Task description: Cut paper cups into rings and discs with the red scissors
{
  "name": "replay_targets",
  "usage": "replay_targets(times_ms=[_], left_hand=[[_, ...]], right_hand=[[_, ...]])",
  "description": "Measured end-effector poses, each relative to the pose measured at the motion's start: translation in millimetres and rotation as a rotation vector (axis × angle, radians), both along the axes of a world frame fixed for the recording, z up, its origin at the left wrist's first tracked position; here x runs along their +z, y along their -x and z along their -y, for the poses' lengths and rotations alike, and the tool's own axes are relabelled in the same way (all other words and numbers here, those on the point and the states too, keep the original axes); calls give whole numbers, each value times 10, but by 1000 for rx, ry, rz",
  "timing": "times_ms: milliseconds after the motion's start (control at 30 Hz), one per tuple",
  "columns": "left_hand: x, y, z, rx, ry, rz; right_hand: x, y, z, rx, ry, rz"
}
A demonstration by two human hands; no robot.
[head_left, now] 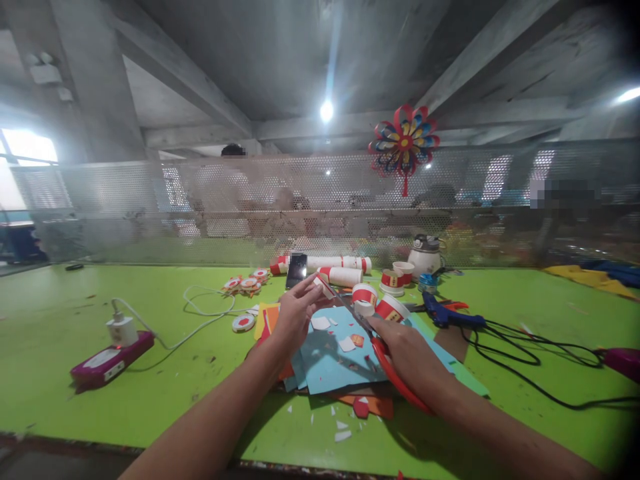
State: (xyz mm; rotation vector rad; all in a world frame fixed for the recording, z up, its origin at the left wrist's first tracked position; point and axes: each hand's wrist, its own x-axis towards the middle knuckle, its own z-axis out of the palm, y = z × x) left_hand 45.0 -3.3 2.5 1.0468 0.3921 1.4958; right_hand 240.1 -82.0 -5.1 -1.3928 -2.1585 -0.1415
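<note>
Bare forearms point(220, 408) extend over the bright green desk's near edge point(190, 373). We find the left hand point(297, 312) pinching a small red-and-white paper piece point(325, 288), apparently to steady it; the right hand point(400, 337) grips red-handled metal scissors point(381, 355), blades directed at it. We judge the light-blue paper sheets point(330, 375) beneath catch scraps. Leftward we note more room; rightward, a dark-blue glue gun point(453, 315) limits movement.

a white charger point(121, 331) stands on a purple power strip point(103, 364), a jug point(424, 257) near the mesh screen point(320, 230).
</note>
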Motion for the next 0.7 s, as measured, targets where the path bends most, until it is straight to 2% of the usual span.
replay_targets(times_ms=[433, 700], left_hand=[[1, 24, -15, -32, 11, -37], [15, 44, -27, 9, 23, -54]], right_hand=[[-26, -48, -47, 15, 8, 17], [-97, -72, -111, 40, 47, 9]])
